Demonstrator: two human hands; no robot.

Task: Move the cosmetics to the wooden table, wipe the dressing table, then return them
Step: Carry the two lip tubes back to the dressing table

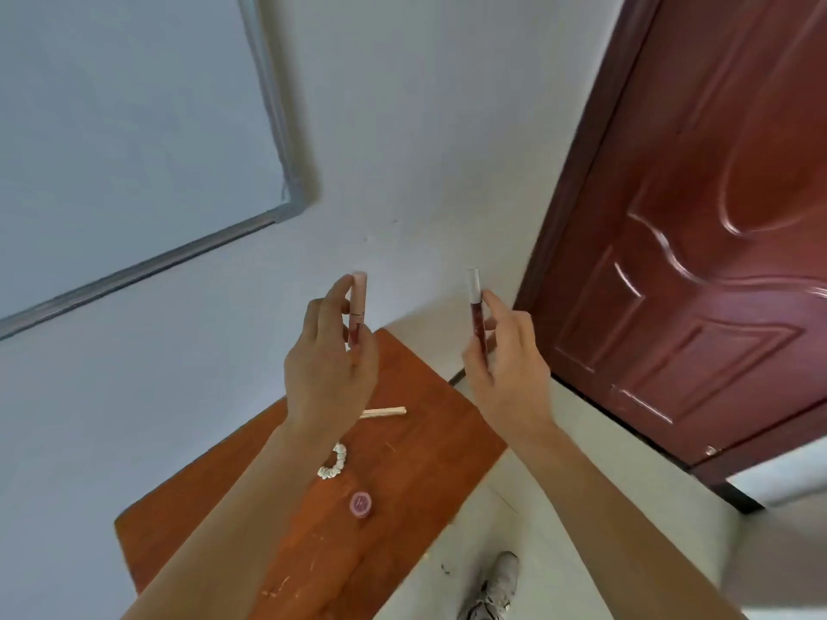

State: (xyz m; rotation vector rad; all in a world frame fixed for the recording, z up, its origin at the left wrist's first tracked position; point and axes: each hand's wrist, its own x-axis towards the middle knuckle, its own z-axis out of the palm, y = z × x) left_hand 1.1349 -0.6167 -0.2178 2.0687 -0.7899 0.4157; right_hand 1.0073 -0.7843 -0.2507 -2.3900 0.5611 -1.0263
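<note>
Both up over desk (416,445): left hand (329,364) pinches pink-capped tube (358,306) upright, right hand (508,373) pinches silver-capped dark red tube (476,315) upright. On desk below: pink jar (360,504), white scrunchie (334,463), pale sticks (385,412). Door (698,243) to the right

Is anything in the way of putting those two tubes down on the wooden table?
Nothing visible is. The left hand holds the pink tube, the right hand the red tube. A scrunchie, jar and stick lie on the table, with bare wood beside them.
</note>
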